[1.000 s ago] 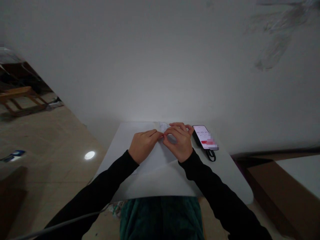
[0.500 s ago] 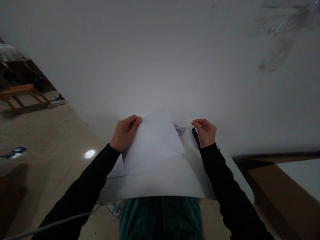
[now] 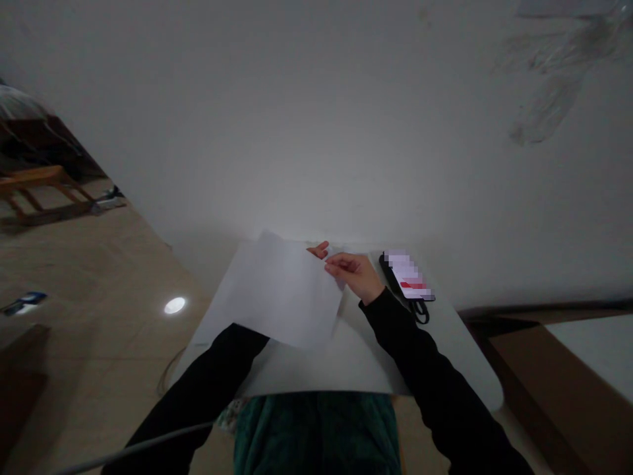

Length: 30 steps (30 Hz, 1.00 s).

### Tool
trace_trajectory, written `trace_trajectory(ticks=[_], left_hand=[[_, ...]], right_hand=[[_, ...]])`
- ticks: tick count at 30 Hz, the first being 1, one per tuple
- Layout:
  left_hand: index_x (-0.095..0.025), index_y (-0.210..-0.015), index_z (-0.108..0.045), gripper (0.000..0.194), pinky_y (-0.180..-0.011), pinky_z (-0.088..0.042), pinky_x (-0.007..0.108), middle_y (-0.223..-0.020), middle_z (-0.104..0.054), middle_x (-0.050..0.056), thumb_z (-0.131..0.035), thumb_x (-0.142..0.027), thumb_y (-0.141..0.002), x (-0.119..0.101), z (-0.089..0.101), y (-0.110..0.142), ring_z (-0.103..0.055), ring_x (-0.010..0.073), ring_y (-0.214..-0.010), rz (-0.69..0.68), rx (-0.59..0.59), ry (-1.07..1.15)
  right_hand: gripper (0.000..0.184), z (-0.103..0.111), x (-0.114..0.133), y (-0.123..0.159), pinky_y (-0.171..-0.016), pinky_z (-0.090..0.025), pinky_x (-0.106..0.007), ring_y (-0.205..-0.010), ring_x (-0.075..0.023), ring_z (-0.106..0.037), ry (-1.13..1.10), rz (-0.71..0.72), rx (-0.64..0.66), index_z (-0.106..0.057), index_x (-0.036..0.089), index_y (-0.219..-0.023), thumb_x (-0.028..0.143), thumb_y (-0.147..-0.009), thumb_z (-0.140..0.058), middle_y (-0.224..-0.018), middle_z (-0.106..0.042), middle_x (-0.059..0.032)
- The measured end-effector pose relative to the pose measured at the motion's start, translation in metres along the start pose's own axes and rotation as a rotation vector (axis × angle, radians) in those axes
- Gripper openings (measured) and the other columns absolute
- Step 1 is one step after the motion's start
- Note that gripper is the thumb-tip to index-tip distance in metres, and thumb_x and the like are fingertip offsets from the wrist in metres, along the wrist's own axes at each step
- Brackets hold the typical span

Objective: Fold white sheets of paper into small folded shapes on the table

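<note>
A white sheet of paper (image 3: 287, 290) lies slanted over my left forearm, raised off the table at its right side. My left hand (image 3: 319, 250) is mostly hidden beneath the sheet; only a few fingertips show past its upper right edge, spread apart. Close beside them, my right hand (image 3: 357, 274) pinches with thumb and forefinger at the paper's right edge. What lies between those fingertips is too small to make out. Some crumpled whitish material (image 3: 349, 250) is partly visible behind the right hand.
A phone with a lit screen (image 3: 408, 276) and a dark strap lies on the white table (image 3: 366, 363), right of my right hand. A pale wall (image 3: 316, 132) rises behind the table. At the lower right stands a brown box (image 3: 558, 376). A grey cable (image 3: 143, 445) crosses my left sleeve.
My left hand has gone from the sheet's left edge to beneath its right side, and the sheet has shifted left. My right hand has moved left to the paper, uncovering the phone.
</note>
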State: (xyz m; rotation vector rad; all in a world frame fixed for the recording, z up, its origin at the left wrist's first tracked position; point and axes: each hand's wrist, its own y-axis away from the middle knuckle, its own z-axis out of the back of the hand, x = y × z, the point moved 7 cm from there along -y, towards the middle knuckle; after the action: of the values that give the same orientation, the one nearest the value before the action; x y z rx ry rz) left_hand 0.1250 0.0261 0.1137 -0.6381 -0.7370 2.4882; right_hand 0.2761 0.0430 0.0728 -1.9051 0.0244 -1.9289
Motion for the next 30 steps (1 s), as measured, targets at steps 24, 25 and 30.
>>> trace_trajectory(ticks=[24,25,30], left_hand=[[-0.02,-0.091,-0.071,0.021,-0.075,-0.048,0.027,-0.088,-0.073,0.003,-0.052,-0.03,-0.091,0.003,-0.064,0.006,-0.067,0.018,-0.083,0.014,0.308,0.13],[-0.02,-0.092,-0.071,0.021,-0.076,-0.048,0.027,-0.09,-0.074,0.003,-0.052,-0.029,-0.091,0.004,-0.064,0.007,-0.068,0.0178,-0.083,0.023,0.292,0.125],[-0.023,-0.094,-0.07,0.021,-0.075,-0.048,0.027,-0.094,-0.074,0.002,-0.051,-0.028,-0.091,0.004,-0.06,0.011,-0.068,0.0179,-0.084,0.052,0.262,0.038]], right_hand=[[0.013,0.001,-0.006,0.009,-0.092,-0.022,-0.054,-0.109,-0.029,-0.053,1.085,0.132,-0.296,-0.072,0.023,-0.075,0.022,-0.08,-0.06,-0.09,-0.073,-0.0057],[0.012,-0.002,-0.005,0.009,-0.092,-0.021,-0.053,-0.11,-0.0291,-0.052,1.071,0.157,-0.317,-0.071,0.023,-0.075,0.022,-0.08,-0.06,-0.091,-0.073,-0.0057],[0.013,-0.006,-0.004,0.009,-0.09,-0.02,-0.05,-0.106,-0.0283,-0.052,0.997,0.202,-0.374,-0.066,0.022,-0.064,0.028,-0.075,-0.062,-0.082,-0.073,-0.003]])
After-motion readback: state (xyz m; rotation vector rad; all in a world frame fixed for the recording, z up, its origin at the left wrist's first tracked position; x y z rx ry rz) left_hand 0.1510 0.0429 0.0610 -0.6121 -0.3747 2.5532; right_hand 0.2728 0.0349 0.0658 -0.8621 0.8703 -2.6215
